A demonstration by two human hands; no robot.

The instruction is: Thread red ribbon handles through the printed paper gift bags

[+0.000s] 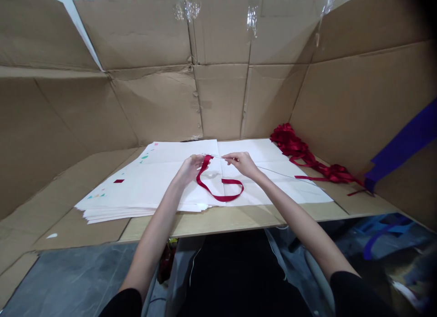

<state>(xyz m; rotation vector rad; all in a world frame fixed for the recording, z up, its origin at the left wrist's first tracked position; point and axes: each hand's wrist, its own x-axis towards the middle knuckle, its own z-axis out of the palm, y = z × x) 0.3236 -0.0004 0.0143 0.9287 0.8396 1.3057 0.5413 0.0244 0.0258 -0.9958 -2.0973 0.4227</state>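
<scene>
Holding a red satin ribbon (pixel 218 198) near one end, the left hand (pixel 189 169) is appearing in the head view with its fingers partly curled. The ribbon is hanging from these fingers and looping rightward over white paper sheets (pixel 136 180), its other end lying between the two hands. The right hand (pixel 241 161) is nearly closing, thumb and fingertips pinching a thin pale strand (pixel 273 171), which is running from the left fingers past the right wrist. Cardboard walls (pixel 153 103) are enclosing the wooden tabletop (pixel 211 223) at the back and both sides, forming an open-fronted booth; clear tape (pixel 251 21) is glinting on the back panel. Within this booth, the sheets are lying as a stack at left, and a heap of red ribbon (pixel 288 139) is occupying the right corner. Small coloured marks (pixel 144 157) are showing on the top sheet, their detail being too small to read.
</scene>
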